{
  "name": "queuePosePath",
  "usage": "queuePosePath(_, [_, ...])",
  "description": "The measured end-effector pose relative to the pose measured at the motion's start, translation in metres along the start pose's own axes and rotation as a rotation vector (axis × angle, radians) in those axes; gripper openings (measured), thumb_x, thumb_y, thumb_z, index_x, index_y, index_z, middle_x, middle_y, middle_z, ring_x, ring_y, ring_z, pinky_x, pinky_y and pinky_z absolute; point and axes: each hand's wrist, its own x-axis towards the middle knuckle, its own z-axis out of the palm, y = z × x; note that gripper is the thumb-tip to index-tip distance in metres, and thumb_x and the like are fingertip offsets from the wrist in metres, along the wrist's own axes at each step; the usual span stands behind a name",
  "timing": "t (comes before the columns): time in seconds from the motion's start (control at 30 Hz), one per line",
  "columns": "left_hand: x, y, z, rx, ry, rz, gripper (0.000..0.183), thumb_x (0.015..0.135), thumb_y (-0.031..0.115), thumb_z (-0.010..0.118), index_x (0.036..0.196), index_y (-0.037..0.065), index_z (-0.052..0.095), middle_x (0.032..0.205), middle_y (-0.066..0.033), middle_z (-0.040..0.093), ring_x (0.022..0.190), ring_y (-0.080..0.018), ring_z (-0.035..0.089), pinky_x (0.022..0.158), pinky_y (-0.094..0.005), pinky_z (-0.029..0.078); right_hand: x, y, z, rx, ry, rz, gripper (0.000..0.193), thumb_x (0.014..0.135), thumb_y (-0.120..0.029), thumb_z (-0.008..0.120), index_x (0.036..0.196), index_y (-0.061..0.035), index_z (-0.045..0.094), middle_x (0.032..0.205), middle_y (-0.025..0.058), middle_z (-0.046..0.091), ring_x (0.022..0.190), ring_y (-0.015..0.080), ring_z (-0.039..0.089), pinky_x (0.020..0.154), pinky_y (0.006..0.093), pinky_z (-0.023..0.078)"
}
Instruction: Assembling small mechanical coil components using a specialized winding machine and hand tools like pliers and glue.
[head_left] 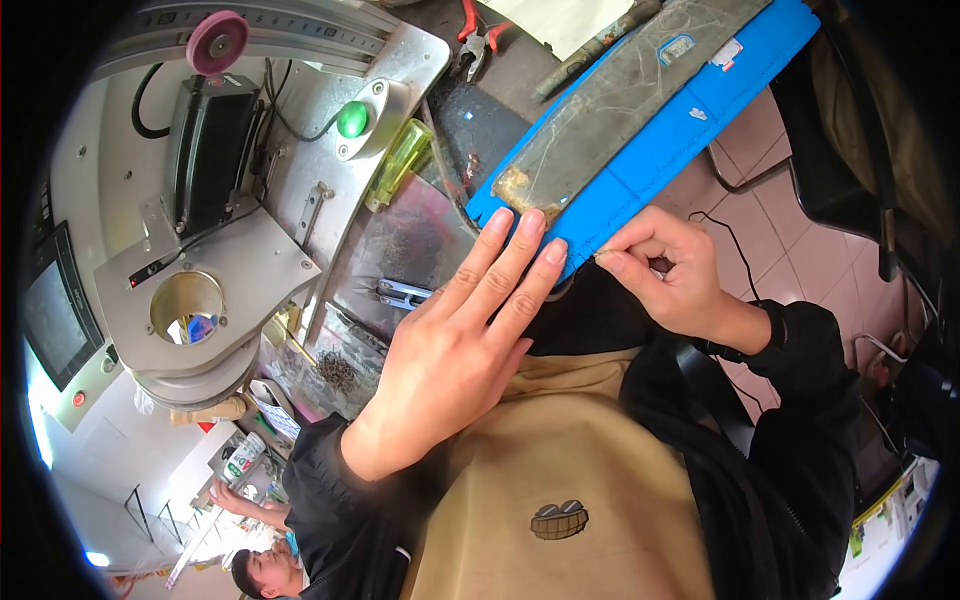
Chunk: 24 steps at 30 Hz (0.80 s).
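Observation:
A long blue board (690,110) with a grey, scratched sheet (620,100) on top lies slanted across the workbench toward my chest. My left hand (460,350) rests flat with straight fingers, the fingertips touching the board's near end. My right hand (665,270) pinches the blue lower edge of the board between thumb and forefinger. Both sleeves are black.
A grey metal machine (215,270) with a round opening, a black motor box (205,150), a pink wheel (217,42) and a green button (352,118) stands at the left. A yellow-green screwdriver handle (398,160) and red pliers (478,35) lie on the bench. Another person (260,570) is at the lower left.

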Motion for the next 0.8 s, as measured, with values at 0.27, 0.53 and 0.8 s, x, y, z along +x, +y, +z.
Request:
queuePosePath(0.27, [0.0,-0.001,0.0,-0.021,0.004,-0.006,0.086,0.066,0.003,0.078,0.146,0.009,0.045,0.153,-0.0181,0.038,0.14,-0.0373,0.038,0.106,-0.0426,0.046,-0.009,0.026,0.008,0.091,0.041,-0.017,0.007,0.093,-0.005,0.066,0.096,0.0008,0.063,0.067,0.0032,0.066,0.057,0.0039,0.055,0.054,0.0206,0.04])
queuePosePath(0.53, [-0.005,-0.007,-0.003,-0.128,0.034,0.06,0.089,0.067,0.005,0.079,0.148,0.008,0.041,0.155,-0.0164,0.035,0.143,-0.0363,0.034,0.108,-0.0427,0.044,-0.01,0.017,-0.014,0.012,-0.041,0.134,0.007,0.092,-0.005,0.064,0.096,0.0006,0.068,0.084,0.0065,0.072,0.073,0.0125,0.066,0.063,0.0246,0.048])
queuePosePath(0.8, [-0.023,-0.014,0.005,-0.206,0.114,0.171,0.08,0.078,0.007,0.074,0.148,0.005,0.037,0.158,-0.0151,0.029,0.146,-0.0361,0.026,0.115,-0.0468,0.034,-0.023,-0.063,-0.041,-1.216,-0.045,0.025,0.025,0.094,-0.028,0.06,0.085,-0.0053,0.067,0.076,0.0085,0.068,0.076,0.027,0.061,0.09,0.0432,0.037])
